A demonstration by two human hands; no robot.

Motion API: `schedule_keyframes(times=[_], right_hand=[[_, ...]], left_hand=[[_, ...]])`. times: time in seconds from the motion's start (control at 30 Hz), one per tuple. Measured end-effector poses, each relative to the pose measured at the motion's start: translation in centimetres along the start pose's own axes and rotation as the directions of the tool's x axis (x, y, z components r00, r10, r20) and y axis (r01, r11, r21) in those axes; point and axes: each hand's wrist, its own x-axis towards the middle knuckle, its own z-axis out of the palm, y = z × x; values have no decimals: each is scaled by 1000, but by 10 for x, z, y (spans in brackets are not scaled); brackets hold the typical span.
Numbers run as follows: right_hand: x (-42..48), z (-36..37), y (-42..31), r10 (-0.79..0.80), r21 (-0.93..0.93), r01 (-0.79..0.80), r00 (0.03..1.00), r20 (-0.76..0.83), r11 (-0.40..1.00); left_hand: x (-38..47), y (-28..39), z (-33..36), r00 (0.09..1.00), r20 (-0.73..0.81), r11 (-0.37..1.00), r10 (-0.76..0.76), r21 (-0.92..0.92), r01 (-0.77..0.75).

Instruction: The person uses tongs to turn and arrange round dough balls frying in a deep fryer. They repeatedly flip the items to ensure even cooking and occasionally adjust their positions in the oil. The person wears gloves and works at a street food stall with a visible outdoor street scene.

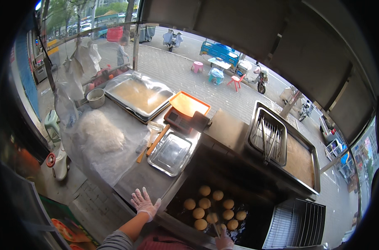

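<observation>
My left hand (144, 203), in a thin clear glove, lies with fingers spread at the near edge of the metal worktop (139, 182) and holds nothing. At the bottom of the view my right hand (224, 243), also gloved, grips a long thin utensil (215, 222), blurred and perhaps tongs. The utensil reaches over several round golden dough balls (204, 203) that float in dark oil (183, 190) in a wide fryer. Part of my right hand is cut off by the picture's lower rim.
A covered dough mound (100, 132), a rolling pin (158, 140), a steel tray (171, 153) and an orange tray (191, 103) occupy the worktop. Beyond the fryer, tongs (266, 140) lie in a steel pan (283, 128). A wire rack (294, 223) borders the oil at right.
</observation>
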Motion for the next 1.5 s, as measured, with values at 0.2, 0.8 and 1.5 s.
schedule_keyframes(times=[0.2,0.8,1.5], right_hand=[[-9,0,-30,165,211,-156,986,-28,965],[-122,2,-41,79,962,-83,991,107,-261],[-115,-17,20,54,949,-38,997,57,-312]], left_hand=[[1,-10,4,997,-49,989,54,-136,-60],[-56,333,-230,-117,-725,-198,679,-28,-980],[-70,512,-259,375,-136,399,917,332,-855]])
